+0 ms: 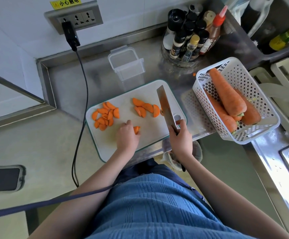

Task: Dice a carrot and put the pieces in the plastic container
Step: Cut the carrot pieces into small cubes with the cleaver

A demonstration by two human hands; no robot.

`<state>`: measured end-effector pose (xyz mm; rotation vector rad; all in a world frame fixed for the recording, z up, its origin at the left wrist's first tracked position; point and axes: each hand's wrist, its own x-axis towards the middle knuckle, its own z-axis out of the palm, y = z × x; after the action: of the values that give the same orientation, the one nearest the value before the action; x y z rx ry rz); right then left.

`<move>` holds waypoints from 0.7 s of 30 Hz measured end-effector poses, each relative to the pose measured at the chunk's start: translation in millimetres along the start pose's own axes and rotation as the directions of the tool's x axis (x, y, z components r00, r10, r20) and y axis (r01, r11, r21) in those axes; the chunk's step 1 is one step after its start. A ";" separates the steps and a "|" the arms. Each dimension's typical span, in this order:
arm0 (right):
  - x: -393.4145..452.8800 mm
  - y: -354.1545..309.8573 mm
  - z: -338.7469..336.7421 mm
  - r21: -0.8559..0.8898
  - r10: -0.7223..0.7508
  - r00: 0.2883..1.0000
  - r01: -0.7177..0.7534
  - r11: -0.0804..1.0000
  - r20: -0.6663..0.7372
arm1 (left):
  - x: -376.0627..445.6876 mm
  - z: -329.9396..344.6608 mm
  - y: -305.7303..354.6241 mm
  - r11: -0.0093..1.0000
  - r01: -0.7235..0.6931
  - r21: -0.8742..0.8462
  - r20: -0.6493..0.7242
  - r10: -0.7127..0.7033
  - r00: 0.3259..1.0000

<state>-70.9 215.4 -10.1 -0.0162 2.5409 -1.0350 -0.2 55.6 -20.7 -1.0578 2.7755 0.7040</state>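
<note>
Orange half-moons all over the cutting board (150, 94) right now, so the carrot is sliced but not really diced yet. One pile of slices (105, 116) sits at the board's left side, another group (144, 107) lies near the middle, just left of the blade.

Left hand (127, 137) is curled down over a small stack of slices (136, 129) at the near edge of the board, fingertips pinching it in place. Right hand (181, 138) is wrapped tight round the handle of the cleaver (166, 107), blade pointing away from the body and tilted slightly left, edge hovering above the board's right part.

What matters for the next chop, I'd guess: the held stack sits left of and nearer than the blade, so the knife has to swing left and toward the body to meet it, landing just right of those fingertips. Left hand is clearly the closer one to the pieces.

Plastic container (126, 64) sits empty just past the board's far edge, lid off. Nothing's in it yet. Spare whole carrots (226, 94) wait in the white basket (254, 80) on the right.
</note>
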 end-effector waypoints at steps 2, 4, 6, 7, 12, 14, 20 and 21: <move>-0.5 -1.5 1.0 0.005 -0.011 1.000 0.011 1.000 0.010 | -1.9 -1.1 -1.7 0.995 -0.053 -0.088 -0.042 0.050 0.998; -0.7 -2.5 1.8 0.001 -0.020 1.000 0.020 1.000 0.016 | -1.4 -0.7 2.8 0.970 -0.226 -0.094 -0.080 0.219 0.973; -1.2 -3.4 1.1 -0.013 -0.018 1.000 0.018 1.000 0.016 | -1.1 2.0 11.2 0.940 -0.338 -0.036 -0.054 0.336 0.940; -1.1 -3.6 0.4 -0.012 -0.012 1.000 0.012 1.000 0.014 | 0.0 5.4 15.5 0.936 -0.351 0.012 -0.018 0.351 0.936; -0.4 0.6 -7.0 0.011 0.022 1.000 -0.022 1.000 -0.006 | 10.0 15.1 13.2 0.893 -0.399 0.207 0.029 0.402 0.915; -1.2 3.1 -9.6 0.010 0.029 0.999 -0.029 1.000 -0.021 | 11.4 13.8 -3.7 0.890 -0.453 0.049 -0.016 0.455 0.891; -4.6 6.9 -10.2 0.012 0.054 0.998 -0.053 0.998 -0.037 | 3.2 8.4 -47.4 0.818 -0.573 -0.053 0.121 0.575 0.809; -5.1 6.7 -10.0 0.011 0.053 0.998 -0.053 0.999 -0.036 | 2.4 9.4 -48.7 0.809 -0.587 -0.043 0.106 0.588 0.802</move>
<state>-68.9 227.8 -6.4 0.0733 2.5541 -1.0365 28.9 26.5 -48.5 -0.1077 2.9934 0.7929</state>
